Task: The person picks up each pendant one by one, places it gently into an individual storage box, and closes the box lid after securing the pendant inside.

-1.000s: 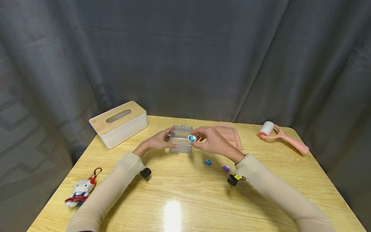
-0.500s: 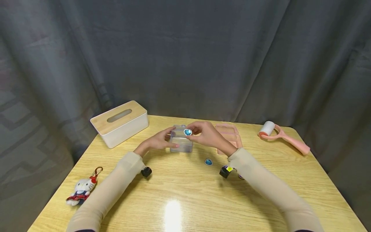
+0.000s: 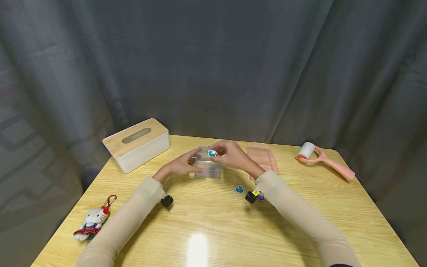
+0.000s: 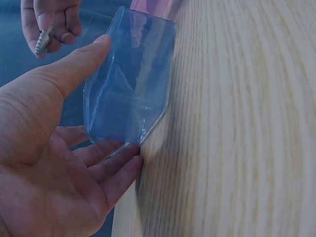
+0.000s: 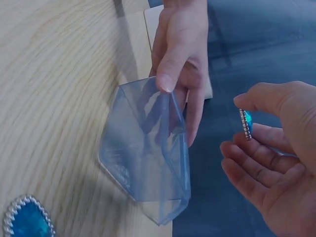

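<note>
A clear bluish plastic box [image 3: 208, 171] stands on the table, its top side facing up. My left hand [image 3: 180, 163] holds it from the left, thumb on the near wall and fingers at the far side; the left wrist view shows the thumb [image 4: 81, 61] on its edge. Over the box, my right hand [image 3: 231, 155] pinches a blue gem [image 3: 212, 153] with a beaded silver rim between thumb and fingers. The gem [image 5: 247, 122] is apart from the box in the right wrist view. A second blue gem [image 3: 239, 189] and a purple gem [image 3: 260, 196] lie on the table, the purple one partly hidden.
A pink translucent box [image 3: 263, 157] lies behind my right wrist. A tissue box [image 3: 140, 148] with a wooden lid stands at the back left. At the far right lies a pink-handled lint roller [image 3: 328, 159]. A plush cat keychain [image 3: 93, 222] lies at the front left.
My right hand has moved left and slightly away with the blue gem, from the box's right edge to over it. The left hand stays on the box.
</note>
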`<state>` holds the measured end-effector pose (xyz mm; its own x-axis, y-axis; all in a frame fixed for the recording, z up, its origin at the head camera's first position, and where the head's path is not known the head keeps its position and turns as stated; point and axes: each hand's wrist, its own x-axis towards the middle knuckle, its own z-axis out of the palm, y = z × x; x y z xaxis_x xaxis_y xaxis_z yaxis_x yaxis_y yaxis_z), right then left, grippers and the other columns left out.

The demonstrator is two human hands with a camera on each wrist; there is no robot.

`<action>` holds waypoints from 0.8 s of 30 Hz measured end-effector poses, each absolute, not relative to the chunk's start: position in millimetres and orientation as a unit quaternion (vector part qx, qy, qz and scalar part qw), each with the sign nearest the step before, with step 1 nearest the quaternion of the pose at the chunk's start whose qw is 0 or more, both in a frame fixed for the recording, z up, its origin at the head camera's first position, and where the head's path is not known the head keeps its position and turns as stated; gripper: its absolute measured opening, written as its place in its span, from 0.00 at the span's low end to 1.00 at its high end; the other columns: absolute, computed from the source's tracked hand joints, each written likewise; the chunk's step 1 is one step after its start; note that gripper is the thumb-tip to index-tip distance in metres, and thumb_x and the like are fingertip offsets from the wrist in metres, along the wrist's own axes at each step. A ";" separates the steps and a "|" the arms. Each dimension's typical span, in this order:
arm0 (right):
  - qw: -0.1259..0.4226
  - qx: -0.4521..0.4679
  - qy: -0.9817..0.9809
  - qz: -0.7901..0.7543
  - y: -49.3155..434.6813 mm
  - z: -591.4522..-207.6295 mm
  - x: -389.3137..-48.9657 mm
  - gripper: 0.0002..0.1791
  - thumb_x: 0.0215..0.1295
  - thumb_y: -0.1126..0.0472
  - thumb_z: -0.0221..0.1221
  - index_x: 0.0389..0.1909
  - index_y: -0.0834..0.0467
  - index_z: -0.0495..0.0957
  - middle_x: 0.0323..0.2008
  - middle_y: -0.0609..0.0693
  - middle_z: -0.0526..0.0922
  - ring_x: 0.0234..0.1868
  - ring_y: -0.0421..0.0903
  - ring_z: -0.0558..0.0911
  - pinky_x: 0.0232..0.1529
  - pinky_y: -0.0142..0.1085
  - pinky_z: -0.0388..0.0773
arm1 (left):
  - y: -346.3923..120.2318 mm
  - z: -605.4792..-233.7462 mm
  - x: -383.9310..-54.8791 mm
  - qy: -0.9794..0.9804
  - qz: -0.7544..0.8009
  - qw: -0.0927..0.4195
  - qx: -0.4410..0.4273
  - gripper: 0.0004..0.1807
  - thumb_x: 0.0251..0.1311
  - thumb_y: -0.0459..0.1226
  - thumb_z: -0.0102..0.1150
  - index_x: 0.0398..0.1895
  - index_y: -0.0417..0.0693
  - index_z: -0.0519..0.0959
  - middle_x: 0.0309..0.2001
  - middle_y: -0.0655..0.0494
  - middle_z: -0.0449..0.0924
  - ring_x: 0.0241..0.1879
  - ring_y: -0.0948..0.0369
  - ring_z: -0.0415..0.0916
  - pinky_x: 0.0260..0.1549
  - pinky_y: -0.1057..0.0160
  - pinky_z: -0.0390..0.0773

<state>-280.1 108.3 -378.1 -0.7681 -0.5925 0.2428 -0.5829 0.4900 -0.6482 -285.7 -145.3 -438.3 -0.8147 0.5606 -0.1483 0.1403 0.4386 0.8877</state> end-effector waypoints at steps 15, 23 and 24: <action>0.019 -0.328 0.878 -0.347 87.4 -387.3 -290.3 0.14 0.67 0.59 0.67 0.50 0.60 0.85 0.42 0.53 0.89 0.39 0.43 0.86 0.44 0.36 0.86 | -146.7 -437.6 -287.0 0.819 0.485 0.216 0.218 0.55 0.68 0.44 0.66 0.85 0.49 0.38 0.78 0.39 0.57 0.75 0.39 0.62 0.67 0.41 0.73; 0.028 -0.323 0.889 -0.323 80.5 -399.9 -291.4 0.14 0.66 0.59 0.68 0.50 0.60 0.86 0.42 0.53 0.89 0.32 0.38 0.85 0.36 0.32 0.83 | -146.6 -438.8 -283.4 0.821 0.479 0.217 0.221 0.55 0.68 0.45 0.66 0.85 0.50 0.38 0.82 0.42 0.48 0.80 0.41 0.52 0.75 0.39 0.62; 0.027 -0.323 0.889 -0.322 79.5 -401.0 -291.8 0.14 0.66 0.59 0.68 0.50 0.60 0.86 0.42 0.54 0.89 0.32 0.38 0.85 0.36 0.31 0.83 | -146.7 -438.8 -283.5 0.822 0.478 0.217 0.222 0.55 0.68 0.45 0.66 0.85 0.51 0.38 0.83 0.42 0.47 0.80 0.41 0.52 0.75 0.39 0.62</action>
